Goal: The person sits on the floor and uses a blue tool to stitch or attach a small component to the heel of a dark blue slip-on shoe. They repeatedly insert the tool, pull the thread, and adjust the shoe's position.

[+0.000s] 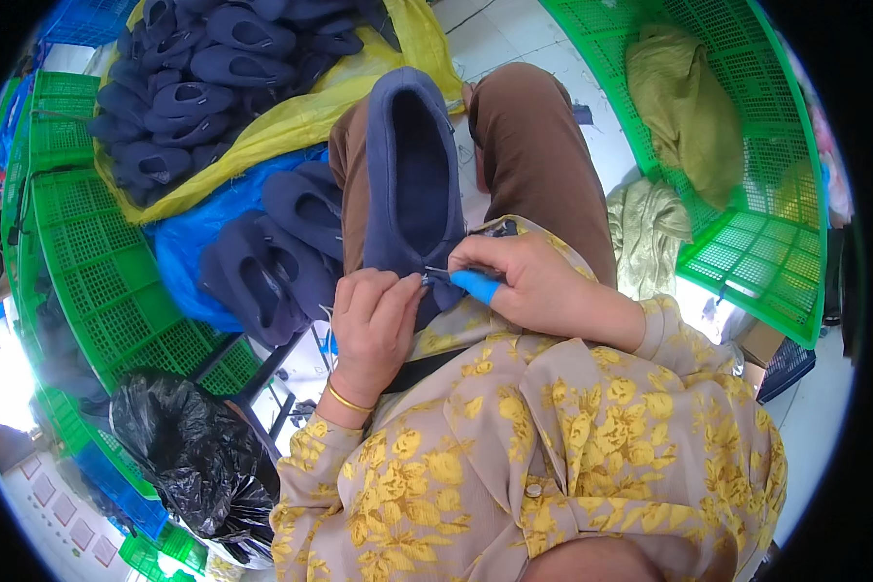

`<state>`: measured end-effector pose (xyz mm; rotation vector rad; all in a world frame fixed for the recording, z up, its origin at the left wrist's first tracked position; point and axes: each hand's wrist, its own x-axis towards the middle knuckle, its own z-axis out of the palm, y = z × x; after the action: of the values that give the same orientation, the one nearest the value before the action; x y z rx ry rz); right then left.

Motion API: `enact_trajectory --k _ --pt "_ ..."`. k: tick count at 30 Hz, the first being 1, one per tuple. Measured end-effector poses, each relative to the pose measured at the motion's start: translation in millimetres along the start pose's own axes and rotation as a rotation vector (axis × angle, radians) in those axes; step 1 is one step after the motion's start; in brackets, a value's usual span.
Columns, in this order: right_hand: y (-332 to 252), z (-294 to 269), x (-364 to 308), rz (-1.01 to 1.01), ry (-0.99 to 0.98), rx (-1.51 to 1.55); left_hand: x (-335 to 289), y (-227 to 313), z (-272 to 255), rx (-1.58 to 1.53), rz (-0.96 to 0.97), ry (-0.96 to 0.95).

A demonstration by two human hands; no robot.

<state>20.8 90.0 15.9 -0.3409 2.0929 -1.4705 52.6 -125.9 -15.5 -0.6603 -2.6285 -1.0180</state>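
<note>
Here, navy felt slipper (412, 165), apparently unfinished heel

One navy slipper (412, 165) on the lap, two hands, one blue-handled tool (475, 284), one black bag (189, 451), one gold bangle (347, 400)

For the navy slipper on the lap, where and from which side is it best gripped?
Probably the heel rim of the navy slipper, from the person's side: its open mouth faces up, heel nearest, so fingers can pinch the edge. The left hand already grips there; the right hand holds a blue-handled tool.
</note>
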Motion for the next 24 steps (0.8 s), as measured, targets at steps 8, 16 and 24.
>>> enact_trajectory --k 8,16,24 --pt "-2.8 8.9 6.2 -0.049 -0.042 -0.164 -5.4 -4.5 1.5 -0.009 0.021 0.046" --pt "-10.1 -97.6 -25.5 -0.143 0.304 0.903 -1.7 -4.2 -2.4 -0.048 0.012 0.017" --pt "-26.9 -268.6 -108.8 -0.554 0.891 0.97 -1.5 -5.1 0.6 -0.05 0.017 0.011"
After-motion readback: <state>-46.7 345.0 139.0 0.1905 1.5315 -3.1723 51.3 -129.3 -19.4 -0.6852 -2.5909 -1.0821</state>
